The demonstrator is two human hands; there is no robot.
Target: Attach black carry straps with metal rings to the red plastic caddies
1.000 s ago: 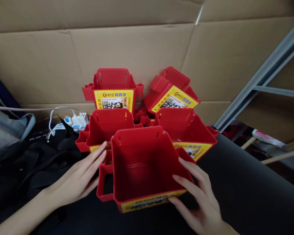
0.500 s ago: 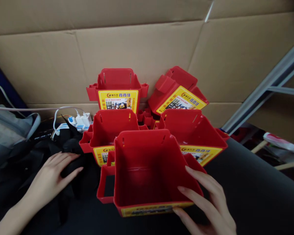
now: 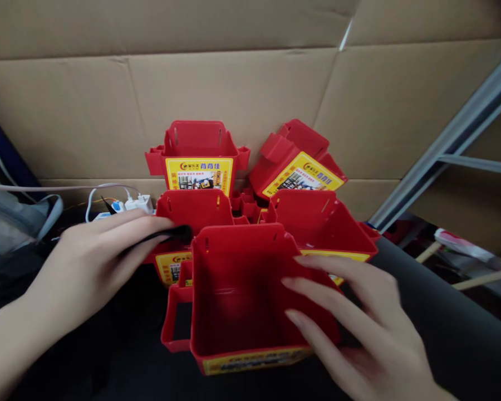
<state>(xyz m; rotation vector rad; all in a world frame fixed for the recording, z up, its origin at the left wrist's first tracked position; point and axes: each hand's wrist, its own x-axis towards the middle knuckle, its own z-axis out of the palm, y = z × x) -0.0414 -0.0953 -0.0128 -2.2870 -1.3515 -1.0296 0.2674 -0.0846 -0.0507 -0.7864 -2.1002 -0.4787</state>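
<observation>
My left hand [image 3: 96, 262] pinches a small black thing [image 3: 173, 234] above the front red bin [image 3: 237, 295]. My right hand [image 3: 359, 317], fingers spread and holding nothing, rests on its side. I think the black thing goes in next, so I must aim over the opening.

I see glossy red plastic bins [image 3: 237, 289] with yellow printed labels [image 3: 199, 172], plain brown cardboard sheets [image 3: 234, 94] behind, a matte black bench [image 3: 442, 334], and white plugs [image 3: 140, 203].

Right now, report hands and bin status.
Left hand pinching a black strip beside the front red bin. Right hand open over its right wall. Four more red bins crowd behind.
</observation>
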